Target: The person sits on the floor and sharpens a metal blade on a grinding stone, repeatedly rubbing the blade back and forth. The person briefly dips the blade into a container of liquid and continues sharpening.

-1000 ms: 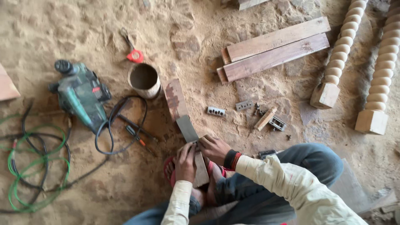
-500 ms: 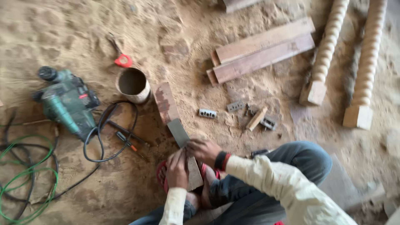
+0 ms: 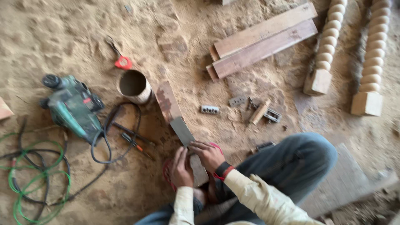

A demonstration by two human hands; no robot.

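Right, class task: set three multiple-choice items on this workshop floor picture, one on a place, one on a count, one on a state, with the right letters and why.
1. Where does the green power tool lie?
A. left of the round tin
B. on the planks
C. beside the turned posts

2. How many turned wooden posts lie at the upper right?
A. one
B. two
C. four

3. What do the left hand and right hand do?
A. hang free
B. press on the long flat piece
C. hold the red tape measure

Answers: 1 A, the tool lies left of the tin; 2 B, two posts lie side by side; 3 B, both hands rest on the piece.
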